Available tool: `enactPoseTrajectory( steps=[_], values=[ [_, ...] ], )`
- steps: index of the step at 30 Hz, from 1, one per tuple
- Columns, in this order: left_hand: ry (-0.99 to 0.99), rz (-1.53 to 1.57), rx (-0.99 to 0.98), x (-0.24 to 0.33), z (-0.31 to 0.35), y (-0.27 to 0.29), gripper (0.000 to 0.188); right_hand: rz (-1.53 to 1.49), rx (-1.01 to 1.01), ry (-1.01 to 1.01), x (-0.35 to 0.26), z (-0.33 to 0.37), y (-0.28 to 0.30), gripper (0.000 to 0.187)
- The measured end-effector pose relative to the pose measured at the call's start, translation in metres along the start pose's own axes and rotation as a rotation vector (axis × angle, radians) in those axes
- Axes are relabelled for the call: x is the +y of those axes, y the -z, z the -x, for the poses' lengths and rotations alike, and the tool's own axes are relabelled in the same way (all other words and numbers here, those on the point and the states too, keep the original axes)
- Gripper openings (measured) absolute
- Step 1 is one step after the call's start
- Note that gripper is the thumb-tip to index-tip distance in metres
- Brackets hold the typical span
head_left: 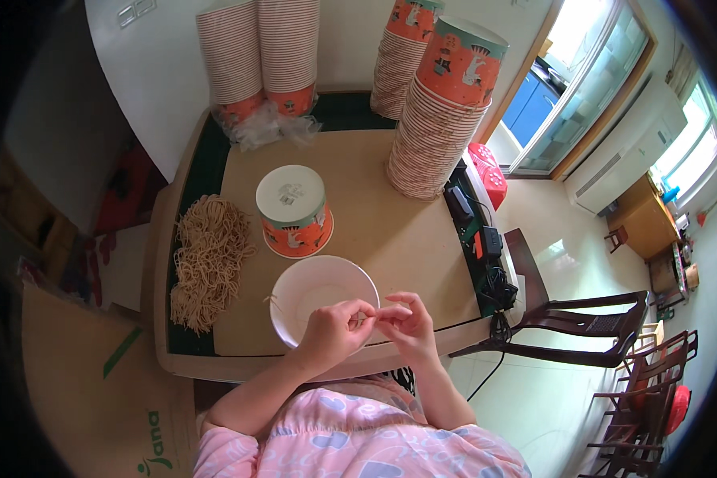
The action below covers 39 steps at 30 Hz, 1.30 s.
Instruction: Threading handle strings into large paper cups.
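An open paper bucket (307, 299), white inside, stands at the table's near edge. A short end of beige cord (271, 299) pokes out at its left rim. Over the near right side of the rim, my left hand (338, 333) is closed in a pinch. Its fingertips meet those of my right hand (409, 325), which also pinches, with the index finger bent up. Whatever lies between the fingertips is too small to make out. Behind the open bucket, an orange and green paper bucket (295, 215) rests upside down. To the left lies a heap of beige cords (209, 263).
Tall stacks of paper buckets (438, 119) rise at the back right, more stacks (291, 48) with plastic film (271, 127) at the back left. Black adapters and cables (492, 259) line the table's right edge. A dark chair (589, 323) stands right, a cardboard box (95, 374) left.
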<state>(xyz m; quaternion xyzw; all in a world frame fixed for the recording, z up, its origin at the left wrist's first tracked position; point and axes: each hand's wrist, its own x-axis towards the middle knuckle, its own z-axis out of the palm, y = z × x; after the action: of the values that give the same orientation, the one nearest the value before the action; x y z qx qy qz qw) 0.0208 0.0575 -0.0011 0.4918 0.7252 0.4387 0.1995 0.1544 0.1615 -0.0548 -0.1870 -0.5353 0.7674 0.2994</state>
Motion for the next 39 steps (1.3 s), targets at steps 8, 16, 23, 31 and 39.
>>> enactPoseTrajectory(
  steps=[8,16,23,31,39],
  values=[
    [0.055,0.093,0.025,0.004,0.001,0.002,0.008,0.118,0.053,0.099,0.006,0.003,-0.007,0.043],
    [0.096,0.12,0.028,0.004,0.004,0.003,0.009,0.106,0.058,0.129,0.005,0.003,-0.008,0.046],
    [0.129,0.109,-0.004,0.002,0.004,0.004,0.01,0.088,0.052,0.1,0.001,0.004,-0.008,0.047],
    [0.126,0.123,0.003,0.003,0.004,0.005,0.009,-0.014,0.054,0.099,0.0,0.003,-0.009,0.047],
    [0.157,0.12,-0.058,0.002,0.004,0.01,0.011,-0.073,0.133,0.091,-0.003,0.003,-0.013,0.047]
  ],
)
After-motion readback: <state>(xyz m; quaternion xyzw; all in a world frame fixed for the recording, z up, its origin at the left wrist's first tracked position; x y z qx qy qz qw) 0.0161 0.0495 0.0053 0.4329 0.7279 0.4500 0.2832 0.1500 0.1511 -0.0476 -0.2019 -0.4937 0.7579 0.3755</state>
